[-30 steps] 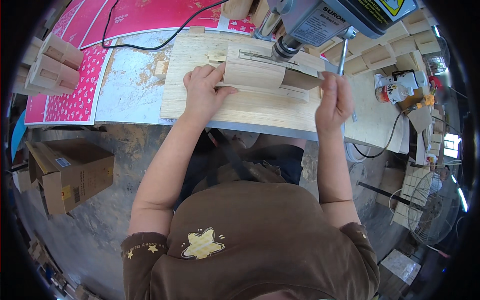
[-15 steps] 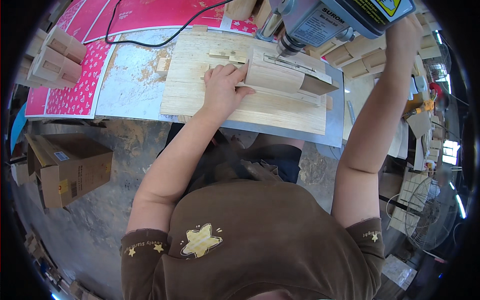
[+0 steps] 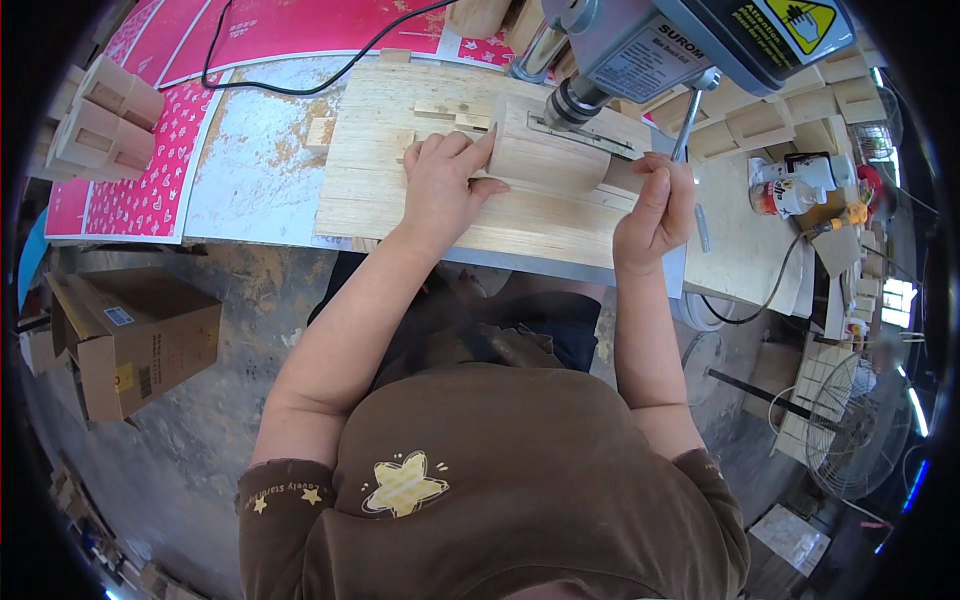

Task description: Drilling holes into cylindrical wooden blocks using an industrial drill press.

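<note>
A pale, rounded wooden piece (image 3: 545, 150) with a slotted metal strip (image 3: 590, 135) along its top lies on a flat wooden board (image 3: 380, 190). My left hand (image 3: 440, 185) is against its left end, fingers bent and thumb along the near edge, holding it. Above the strip hangs the chuck (image 3: 575, 103) of a grey bench drill (image 3: 650, 55); whether a bit touches the strip I cannot make out. My right hand (image 3: 655, 210) is closed at the lower end of the drill's metal lever (image 3: 690, 120), right of the wooden piece.
Small wooden blocks (image 3: 450, 108) sit on the board behind my left hand. A black cable (image 3: 300, 90) crosses the pink sheet (image 3: 270, 35). Wooden cylinders (image 3: 115, 120) are stacked at left. Bottles (image 3: 785, 195) stand at right; a cardboard box (image 3: 150, 340) is on the floor.
My right hand has come down and inward from the upper right, with the lever now angled downward. The chuck sits lower over the strip. My left hand stays at the wooden piece.
</note>
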A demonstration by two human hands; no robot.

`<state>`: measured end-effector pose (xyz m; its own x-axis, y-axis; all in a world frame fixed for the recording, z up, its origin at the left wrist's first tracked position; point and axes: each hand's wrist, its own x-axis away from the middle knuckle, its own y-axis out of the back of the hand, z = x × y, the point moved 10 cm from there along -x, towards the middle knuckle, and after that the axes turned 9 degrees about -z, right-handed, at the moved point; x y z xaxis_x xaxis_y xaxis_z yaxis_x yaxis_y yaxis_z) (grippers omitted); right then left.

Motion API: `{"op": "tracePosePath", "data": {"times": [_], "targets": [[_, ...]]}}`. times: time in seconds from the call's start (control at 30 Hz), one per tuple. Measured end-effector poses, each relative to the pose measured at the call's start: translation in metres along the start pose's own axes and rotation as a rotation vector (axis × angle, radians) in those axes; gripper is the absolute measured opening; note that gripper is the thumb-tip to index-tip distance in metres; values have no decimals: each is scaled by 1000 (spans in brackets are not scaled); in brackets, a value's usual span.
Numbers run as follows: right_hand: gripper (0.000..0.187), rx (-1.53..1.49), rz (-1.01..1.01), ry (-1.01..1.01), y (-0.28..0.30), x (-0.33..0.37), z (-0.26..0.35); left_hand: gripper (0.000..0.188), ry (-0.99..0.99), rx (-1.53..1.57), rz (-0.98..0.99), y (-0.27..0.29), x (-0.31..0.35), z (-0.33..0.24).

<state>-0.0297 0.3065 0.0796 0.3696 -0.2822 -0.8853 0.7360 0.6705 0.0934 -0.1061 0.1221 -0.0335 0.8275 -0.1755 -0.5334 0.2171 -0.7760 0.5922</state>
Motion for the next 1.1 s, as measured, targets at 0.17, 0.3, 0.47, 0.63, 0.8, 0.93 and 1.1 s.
{"op": "tracePosePath", "data": {"times": [0.17,0.3,0.47,0.63,0.8,0.93,1.1], "targets": [[12,37,47,50,1,-4,6,61,0,-25,0,-1,1,1],[21,63,23,111,22,-64,29,57,48,-20,15,-1,2,9],[25,469,45,-58,-12,-185,-18,58,114,60,79,-5,-9,3],[31,214,-76,40,-18,-182,-29,42,112,171,75,-5,-14,4],[29,336,450,-211,-12,-46,-58,38,-4,158,42,8,-15,1],[30,493,707,-2,-18,24,-46,30,178,448,66,28,-14,17],[29,406,750,-9,-12,25,-46,27,30,295,54,88,1,29]]}}
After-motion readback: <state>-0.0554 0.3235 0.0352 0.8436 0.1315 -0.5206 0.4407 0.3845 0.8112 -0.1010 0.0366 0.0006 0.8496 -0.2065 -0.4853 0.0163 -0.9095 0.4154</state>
